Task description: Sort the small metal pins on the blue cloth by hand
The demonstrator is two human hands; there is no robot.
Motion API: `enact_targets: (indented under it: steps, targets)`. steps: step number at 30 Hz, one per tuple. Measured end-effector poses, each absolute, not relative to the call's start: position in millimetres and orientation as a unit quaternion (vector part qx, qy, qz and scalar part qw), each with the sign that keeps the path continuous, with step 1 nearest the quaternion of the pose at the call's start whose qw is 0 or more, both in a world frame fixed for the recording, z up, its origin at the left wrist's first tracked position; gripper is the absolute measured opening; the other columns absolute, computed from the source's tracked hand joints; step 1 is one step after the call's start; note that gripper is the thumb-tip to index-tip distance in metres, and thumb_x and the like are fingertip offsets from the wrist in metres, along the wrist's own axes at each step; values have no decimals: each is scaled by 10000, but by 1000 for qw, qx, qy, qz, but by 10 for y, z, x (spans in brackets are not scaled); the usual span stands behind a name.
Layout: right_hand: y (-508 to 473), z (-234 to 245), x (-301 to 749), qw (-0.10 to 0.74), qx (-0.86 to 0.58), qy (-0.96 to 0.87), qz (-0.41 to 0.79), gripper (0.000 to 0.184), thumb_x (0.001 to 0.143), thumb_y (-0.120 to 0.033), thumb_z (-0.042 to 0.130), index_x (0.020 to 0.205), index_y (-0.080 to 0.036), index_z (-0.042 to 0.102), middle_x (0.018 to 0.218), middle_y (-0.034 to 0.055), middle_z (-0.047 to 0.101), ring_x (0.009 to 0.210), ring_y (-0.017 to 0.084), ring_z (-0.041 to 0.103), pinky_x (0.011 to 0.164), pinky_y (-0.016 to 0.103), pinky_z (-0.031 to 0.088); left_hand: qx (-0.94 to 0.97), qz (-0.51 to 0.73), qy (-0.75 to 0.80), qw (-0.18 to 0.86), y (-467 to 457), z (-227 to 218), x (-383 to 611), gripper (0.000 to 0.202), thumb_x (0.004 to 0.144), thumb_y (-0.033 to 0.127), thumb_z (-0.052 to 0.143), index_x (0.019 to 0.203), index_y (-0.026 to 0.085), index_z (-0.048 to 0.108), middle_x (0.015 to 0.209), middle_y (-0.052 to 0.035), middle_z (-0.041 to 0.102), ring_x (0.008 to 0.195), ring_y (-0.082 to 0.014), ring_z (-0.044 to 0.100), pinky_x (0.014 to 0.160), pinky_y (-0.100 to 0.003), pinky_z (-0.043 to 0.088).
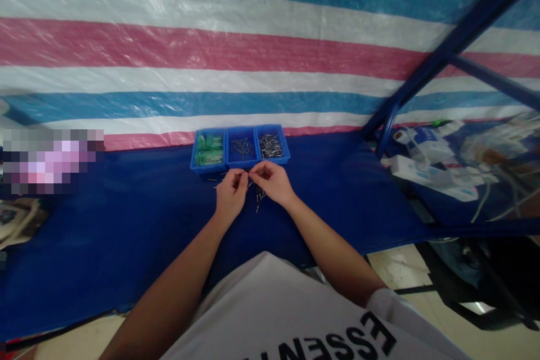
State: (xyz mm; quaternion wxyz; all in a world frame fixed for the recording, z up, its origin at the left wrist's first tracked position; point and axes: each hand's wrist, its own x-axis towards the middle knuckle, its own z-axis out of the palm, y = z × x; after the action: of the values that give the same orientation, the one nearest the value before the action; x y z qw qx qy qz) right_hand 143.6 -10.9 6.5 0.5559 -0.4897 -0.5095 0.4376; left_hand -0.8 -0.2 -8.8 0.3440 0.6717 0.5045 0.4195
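My left hand [232, 191] and my right hand [272, 181] meet fingertip to fingertip just in front of three blue bins. Both are closed in a pinch, and whatever lies between the fingertips is too small to make out. Under and beside my right hand lie several thin metal pins [257, 200] on the blue surface. The left bin [193, 162] holds small green pieces [210, 149]. Some thin metal pins [242, 147] lie in the middle bin [231, 161], and the right bin [287, 149] contains a denser heap of short metal parts [270, 146].
A striped plastic sheet [253, 50] hangs behind the blue table surface [139, 225]. To the right stands a blue metal frame [422, 76], with white boxes [430, 177] and plastic bags beyond it. A blurred pink patch [54, 163] shows at the far left.
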Motion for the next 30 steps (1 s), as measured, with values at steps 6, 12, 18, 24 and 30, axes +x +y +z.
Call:
enact_targets:
  steps: [6, 12, 18, 24, 30]
  targets:
    - [-115, 69, 1437, 551, -499, -519, 422, 139, 736, -307, 690, 759, -189, 621, 736, 11, 649, 651, 124, 595, 628, 254, 487, 669, 423, 504, 345, 5, -98, -1, 235, 883, 418, 506, 903, 202, 598, 612, 29, 596, 540, -120, 561, 562, -243, 416]
    - [-118, 63, 1440, 540, -506, -526, 418, 129, 750, -301, 684, 767, -188, 624, 743, 11, 650, 654, 124, 595, 631, 255, 490, 670, 418, 507, 346, 6, -86, 1, 237, 879, 418, 509, 904, 201, 600, 609, 30, 598, 538, -121, 560, 556, -243, 414]
    - [-125, 70, 1439, 533, -514, -530, 412, 123, 750, -293, 680, 780, -186, 627, 746, 10, 653, 656, 120, 595, 627, 245, 490, 673, 416, 507, 342, 8, -98, -5, 234, 883, 418, 508, 911, 203, 596, 621, 26, 604, 548, -122, 564, 563, -244, 422]
    - [-138, 94, 1441, 525, -521, -545, 396, 118, 764, -297, 663, 784, -184, 632, 758, 11, 660, 658, 119, 601, 629, 245, 486, 670, 419, 502, 352, 14, -106, -3, 230, 881, 414, 508, 914, 203, 593, 616, 28, 599, 546, -124, 567, 562, -245, 422]
    - [-141, 95, 1441, 520, -527, -548, 390, 114, 768, -297, 663, 782, -187, 635, 764, 12, 668, 652, 120, 604, 624, 246, 491, 674, 412, 502, 351, 13, -90, -2, 227, 882, 409, 505, 897, 202, 597, 603, 31, 595, 539, -125, 563, 559, -247, 418]
